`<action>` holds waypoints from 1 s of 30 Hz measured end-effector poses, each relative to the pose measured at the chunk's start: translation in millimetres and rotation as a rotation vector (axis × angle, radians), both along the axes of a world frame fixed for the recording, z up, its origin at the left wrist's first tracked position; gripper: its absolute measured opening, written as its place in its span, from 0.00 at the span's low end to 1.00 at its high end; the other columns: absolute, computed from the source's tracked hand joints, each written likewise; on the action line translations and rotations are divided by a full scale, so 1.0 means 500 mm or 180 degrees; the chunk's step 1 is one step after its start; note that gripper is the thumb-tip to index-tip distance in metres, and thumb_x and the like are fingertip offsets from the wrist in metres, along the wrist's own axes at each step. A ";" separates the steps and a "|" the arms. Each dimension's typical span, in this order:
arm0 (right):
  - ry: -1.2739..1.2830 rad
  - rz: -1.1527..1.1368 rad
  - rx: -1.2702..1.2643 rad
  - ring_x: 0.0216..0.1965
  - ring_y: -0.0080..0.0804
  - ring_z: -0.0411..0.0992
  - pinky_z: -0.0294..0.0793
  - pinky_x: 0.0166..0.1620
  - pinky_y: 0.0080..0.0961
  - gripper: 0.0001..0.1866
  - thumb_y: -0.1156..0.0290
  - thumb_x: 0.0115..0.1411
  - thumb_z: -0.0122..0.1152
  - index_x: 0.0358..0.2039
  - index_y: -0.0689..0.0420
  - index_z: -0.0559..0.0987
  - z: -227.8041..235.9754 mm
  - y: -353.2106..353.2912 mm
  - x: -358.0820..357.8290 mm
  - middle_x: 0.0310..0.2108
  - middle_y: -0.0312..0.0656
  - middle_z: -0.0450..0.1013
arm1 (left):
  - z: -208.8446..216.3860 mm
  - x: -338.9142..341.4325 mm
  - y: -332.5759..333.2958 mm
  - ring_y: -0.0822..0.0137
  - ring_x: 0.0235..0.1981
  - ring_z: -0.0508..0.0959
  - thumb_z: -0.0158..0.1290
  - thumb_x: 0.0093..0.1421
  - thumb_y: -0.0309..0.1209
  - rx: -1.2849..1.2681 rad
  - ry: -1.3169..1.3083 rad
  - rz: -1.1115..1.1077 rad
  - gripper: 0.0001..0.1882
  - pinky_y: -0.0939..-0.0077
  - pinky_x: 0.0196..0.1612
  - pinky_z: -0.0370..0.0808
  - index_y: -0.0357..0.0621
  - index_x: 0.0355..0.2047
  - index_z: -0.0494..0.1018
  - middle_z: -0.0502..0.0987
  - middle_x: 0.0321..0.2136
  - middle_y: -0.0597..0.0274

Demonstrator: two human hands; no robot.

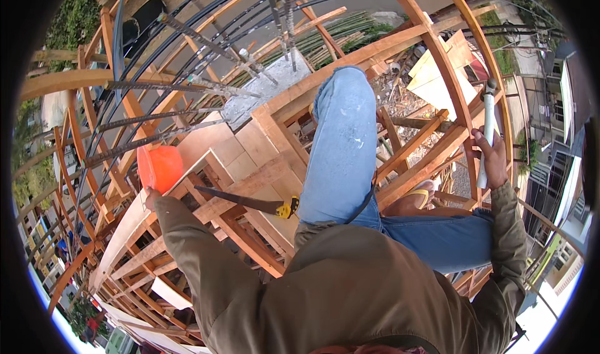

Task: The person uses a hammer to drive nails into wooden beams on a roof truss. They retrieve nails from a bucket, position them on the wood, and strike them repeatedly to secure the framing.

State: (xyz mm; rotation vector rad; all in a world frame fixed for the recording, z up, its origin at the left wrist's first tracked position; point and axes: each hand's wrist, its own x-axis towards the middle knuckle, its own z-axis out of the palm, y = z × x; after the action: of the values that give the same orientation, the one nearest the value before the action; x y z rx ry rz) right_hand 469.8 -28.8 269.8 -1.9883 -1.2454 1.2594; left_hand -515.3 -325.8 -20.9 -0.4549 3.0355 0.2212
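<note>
My right hand (pixel 492 151) is wrapped round the pale, tube-like handle of a hammer (pixel 485 126), its dark head pointing up and away from me. Out to the left, my left hand (pixel 152 199) grips the lower edge of a bright orange, rounded thing (pixel 166 166); its exact kind is unclear, and most of my fingers are hidden. Between my left arm and my bent knee lies a handsaw (pixel 240 199) with a yellow and black grip, resting across the timbers and boards.
Wooden beams (pixel 400 35) form an open frame around me, with gaps below. Steel rebars (pixel 289 25) stick out of a concrete column (pixel 250 107) ahead. Plywood pieces (pixel 440 79) lie at the far right. My sandalled foot (pixel 415 197) is among the timbers. Cables (pixel 206 10) cross the far left.
</note>
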 end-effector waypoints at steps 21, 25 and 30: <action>0.0105 -0.0706 0.2230 0.25 0.13 0.63 0.67 0.26 0.13 0.21 0.61 0.72 0.53 0.56 0.65 0.70 0.242 -0.074 0.196 0.30 0.30 0.65 | 0.312 0.354 0.195 0.61 0.26 0.77 0.44 0.70 0.45 0.3444 0.0380 -0.1212 0.24 0.69 0.30 0.77 0.31 0.39 0.73 0.76 0.26 0.52; 0.0128 -0.1296 0.2130 0.23 0.12 0.61 0.63 0.24 0.13 0.14 0.63 0.70 0.58 0.46 0.61 0.73 0.179 -0.135 0.257 0.27 0.29 0.63 | 0.521 0.641 0.331 0.74 0.22 0.62 0.43 0.73 0.34 0.3592 0.0954 -0.2270 0.15 0.77 0.24 0.60 0.33 0.39 0.74 0.64 0.22 0.68; 0.0513 -0.1560 0.2282 0.23 0.13 0.61 0.63 0.25 0.14 0.15 0.64 0.69 0.60 0.47 0.63 0.74 0.161 -0.166 0.294 0.27 0.29 0.63 | 0.602 0.971 0.485 0.78 0.22 0.59 0.42 0.74 0.36 0.4355 0.0273 -0.3470 0.18 0.80 0.24 0.56 0.32 0.47 0.73 0.60 0.22 0.71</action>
State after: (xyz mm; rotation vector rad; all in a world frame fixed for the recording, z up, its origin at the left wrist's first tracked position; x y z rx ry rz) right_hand 616.9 -111.6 350.1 -1.4899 -0.8763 0.5958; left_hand -29.8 -83.1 280.3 1.1739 1.9441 1.8484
